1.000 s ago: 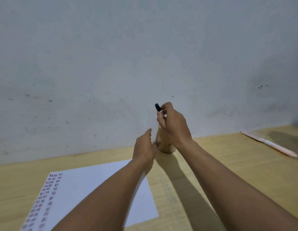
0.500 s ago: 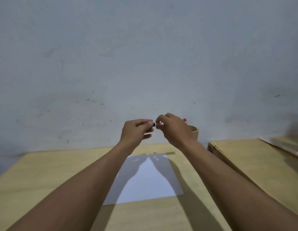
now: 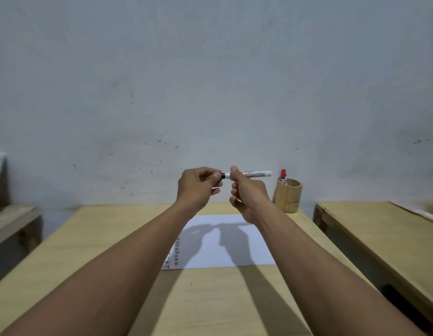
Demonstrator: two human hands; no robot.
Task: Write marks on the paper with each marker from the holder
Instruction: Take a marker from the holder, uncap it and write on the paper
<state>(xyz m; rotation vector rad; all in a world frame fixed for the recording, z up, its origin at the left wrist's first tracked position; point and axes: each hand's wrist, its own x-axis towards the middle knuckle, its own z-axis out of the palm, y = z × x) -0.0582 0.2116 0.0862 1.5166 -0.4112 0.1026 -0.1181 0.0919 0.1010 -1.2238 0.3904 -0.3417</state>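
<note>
I hold a white marker (image 3: 255,174) level in the air above the table. My right hand (image 3: 247,192) grips its barrel. My left hand (image 3: 198,186) pinches the black cap (image 3: 222,175) at the marker's left end. Below them a white paper (image 3: 237,248) lies on the wooden table (image 3: 113,251), with rows of red and dark marks along its left edge. A round wooden holder (image 3: 288,196) stands at the table's back right, to the right of my hands, with a red-capped marker (image 3: 283,177) standing in it.
A grey wall rises right behind the table. A second wooden table (image 3: 380,236) stands to the right across a narrow gap, with a pale object at its far right edge. A low wooden surface (image 3: 9,219) sits at the left.
My right hand drew the marker out of the holder and carried it toward me. My left hand left the holder and took hold of the cap. My view pulled back from the table.
</note>
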